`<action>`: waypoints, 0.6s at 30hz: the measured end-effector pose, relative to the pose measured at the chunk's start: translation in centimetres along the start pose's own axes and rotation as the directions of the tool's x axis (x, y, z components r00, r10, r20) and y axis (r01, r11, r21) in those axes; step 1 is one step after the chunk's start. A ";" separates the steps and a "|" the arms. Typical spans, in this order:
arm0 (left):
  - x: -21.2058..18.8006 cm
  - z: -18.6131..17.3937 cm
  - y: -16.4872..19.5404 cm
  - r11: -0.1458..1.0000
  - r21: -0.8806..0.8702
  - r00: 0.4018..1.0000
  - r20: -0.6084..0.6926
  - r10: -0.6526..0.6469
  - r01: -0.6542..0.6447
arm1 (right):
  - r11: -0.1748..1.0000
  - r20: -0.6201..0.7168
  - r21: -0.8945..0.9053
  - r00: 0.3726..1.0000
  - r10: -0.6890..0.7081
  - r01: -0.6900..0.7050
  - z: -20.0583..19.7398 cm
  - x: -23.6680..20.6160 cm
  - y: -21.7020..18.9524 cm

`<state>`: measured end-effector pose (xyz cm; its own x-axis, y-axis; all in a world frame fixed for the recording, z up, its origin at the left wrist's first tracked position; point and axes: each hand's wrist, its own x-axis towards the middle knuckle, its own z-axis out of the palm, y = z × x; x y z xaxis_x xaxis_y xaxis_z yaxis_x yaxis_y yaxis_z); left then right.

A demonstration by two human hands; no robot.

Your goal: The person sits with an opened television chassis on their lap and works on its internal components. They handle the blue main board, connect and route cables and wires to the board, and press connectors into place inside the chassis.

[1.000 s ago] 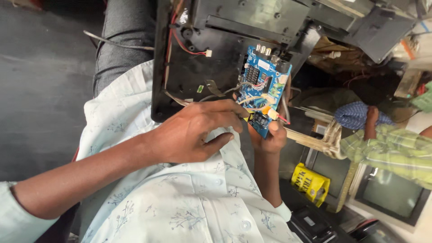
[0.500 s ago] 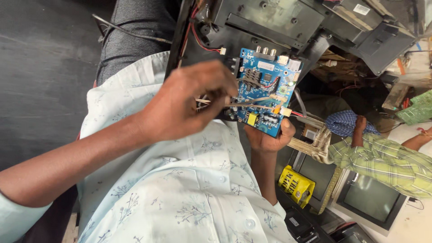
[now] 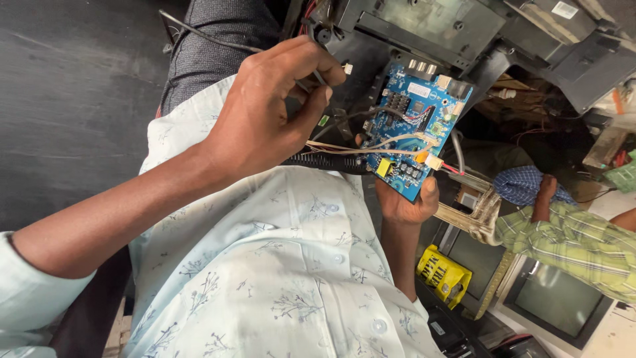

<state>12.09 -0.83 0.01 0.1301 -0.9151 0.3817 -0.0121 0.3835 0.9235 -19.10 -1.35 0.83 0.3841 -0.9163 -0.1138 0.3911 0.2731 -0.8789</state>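
Above a pale floral shirt point(image 3: 278, 278), the left hand point(image 3: 265, 119) has its grip pinched together on thin wires point(image 3: 358, 147) running to a blue circuit board point(image 3: 417, 132), which the right hand point(image 3: 404, 202) clasps from beneath, beside a black casing point(image 3: 424, 26).

Glossy blue circuit board point(image 3: 417, 129), matt black plastic casing point(image 3: 424, 33), soft printed cloth shirt point(image 3: 278, 265).
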 end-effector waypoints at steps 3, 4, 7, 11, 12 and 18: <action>0.4 0.0 -0.3 0.988 0.141 0.998 -0.012 0.066 -0.063 | 0.984 -0.043 -0.154 0.994 -0.100 0.092 0.7 -0.1 -0.1; 0.5 -0.1 -0.2 0.978 0.191 0.996 -0.015 0.090 -0.086 | 0.962 -0.044 -0.238 0.989 -0.144 0.130 1.1 -0.2 -0.2; 1.2 -0.7 0.2 0.972 0.232 0.990 -0.129 0.056 -0.025 | 0.861 -0.026 -0.452 0.961 -0.275 0.234 2.2 0.2 0.0; 1.9 -2.1 0.6 0.963 0.269 0.981 -0.187 0.057 -0.004 | 0.685 -0.026 -0.683 0.928 -0.370 0.254 3.3 0.6 0.4; 1.9 -2.2 0.7 0.954 0.300 0.978 -0.193 0.075 -0.013 | 0.657 -0.024 -0.711 0.925 -0.379 0.251 3.5 0.7 0.6; 2.2 -1.5 0.8 0.866 0.498 0.995 -0.049 0.082 -0.047 | 0.504 -0.009 -0.839 0.921 -0.389 0.204 3.8 0.6 0.7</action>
<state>13.86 -2.34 1.52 0.1773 -0.8731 0.4541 -0.5106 0.3128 0.8009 -15.45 -0.60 1.88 0.1945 -0.9529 0.2325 -0.4264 -0.2956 -0.8548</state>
